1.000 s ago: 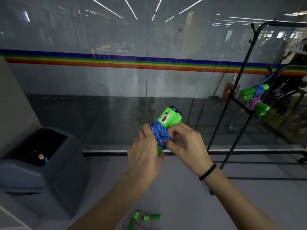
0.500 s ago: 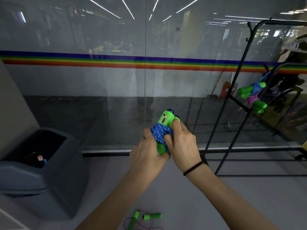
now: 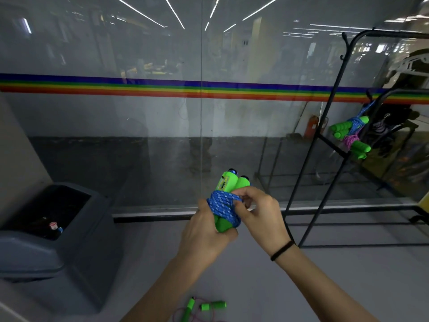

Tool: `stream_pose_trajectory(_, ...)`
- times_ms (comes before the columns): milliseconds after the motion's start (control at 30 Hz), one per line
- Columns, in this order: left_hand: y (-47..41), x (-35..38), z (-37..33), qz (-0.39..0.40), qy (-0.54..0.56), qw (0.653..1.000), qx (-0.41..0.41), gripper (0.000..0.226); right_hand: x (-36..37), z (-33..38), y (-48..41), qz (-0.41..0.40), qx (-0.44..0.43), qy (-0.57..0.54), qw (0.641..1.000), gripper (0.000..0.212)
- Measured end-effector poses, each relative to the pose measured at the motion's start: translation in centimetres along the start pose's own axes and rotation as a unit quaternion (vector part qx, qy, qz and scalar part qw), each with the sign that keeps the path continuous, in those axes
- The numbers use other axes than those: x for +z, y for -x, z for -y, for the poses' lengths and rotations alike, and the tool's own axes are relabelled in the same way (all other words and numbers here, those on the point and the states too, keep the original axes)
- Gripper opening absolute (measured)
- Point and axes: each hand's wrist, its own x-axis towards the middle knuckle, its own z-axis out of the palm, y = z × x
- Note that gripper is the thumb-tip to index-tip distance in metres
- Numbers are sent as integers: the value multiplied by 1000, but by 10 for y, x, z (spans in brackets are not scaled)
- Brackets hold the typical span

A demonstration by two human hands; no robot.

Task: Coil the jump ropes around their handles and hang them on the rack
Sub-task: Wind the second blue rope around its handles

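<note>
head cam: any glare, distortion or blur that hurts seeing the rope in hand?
Head view: ceiling light strips glare as white streaks on the glass wall; the wide-angle lens bows the rainbow stripe and black metal rack; dim overall; the green-handled jump rope wound in blue cord is readable, slightly soft, between the left hand and right hand.

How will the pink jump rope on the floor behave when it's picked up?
Probably floppy: the pink jump rope has a thin cord lying in loose loops, so it should dangle and may tangle. Its green handles look round and lie apart, so they would likely swing separately, or roll if nudged.
</note>
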Motion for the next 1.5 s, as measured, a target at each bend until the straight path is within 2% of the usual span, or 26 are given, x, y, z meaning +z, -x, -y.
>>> stream_pose_trajectory(100, 5, -2, -1, -13, 38, 999, 19, 48, -7, 7, 2, 1, 0, -19, 1000, 13)
stream_pose_trajectory(200, 7, -5, 1, -13, 80, 996, 20, 43, -8, 10, 5, -16, -55, 60, 997, 6)
stream_pose_trajectory(300, 7, -6, 5, 1, 125, 992, 15, 33, -8, 11, 8, -18, -56, 78, 995, 4)
stream_pose_trajectory(433, 1, -6, 10, -22, 148, 988, 27, 26, -11, 15, 12, -16, -26, 35, 999, 9)
stream_pose_trajectory(533, -3, -6, 10, -34, 148, 988, 36, 32, -13, 17, 13, -25, -25, 6, 999, 11)
stream_pose_trajectory(600, -7, -5, 9, -46, 148, 987, 33, 37, -14, 18, 11, -18, -31, -42, 998, 5)
stream_pose_trajectory(633, -9, -5, 9, -51, 145, 988, 31, 38, -15, 18, 10, -3, -31, -74, 997, 2)
stream_pose_trajectory(700, -11, -7, 10, -61, 141, 988, 31, 37, -19, 17, 6, 52, -12, -145, 988, 9)
stream_pose_trajectory(833, -10, -9, 13, -52, 132, 989, 48, 36, -35, 16, -2, 191, 54, -259, 945, 21)
stream_pose_trajectory(933, -12, -8, 17, -24, 121, 991, 47, 35, -38, 13, -6, 246, 54, -222, 942, 27)
stream_pose_trajectory(1067, -14, -5, 19, 16, 109, 994, 24, 36, -35, 13, -10, 259, 33, -126, 957, 16)
stream_pose_trajectory(1200, -17, -1, 26, 65, 168, 983, -18, 32, -32, 15, -15, 299, -14, 13, 954, 8)
stream_pose_trajectory(1333, -17, -5, 25, 111, 253, 960, -38, 24, -34, 18, -24, 328, -83, 93, 936, 12)
stream_pose_trajectory(1400, -18, -7, 26, 115, 243, 963, -27, 41, -34, 19, -27, 319, -85, 74, 941, 12)
stream_pose_trajectory(1500, -18, -10, 28, 111, 181, 977, 13, 66, -32, 15, -31, 280, -19, -93, 955, 16)
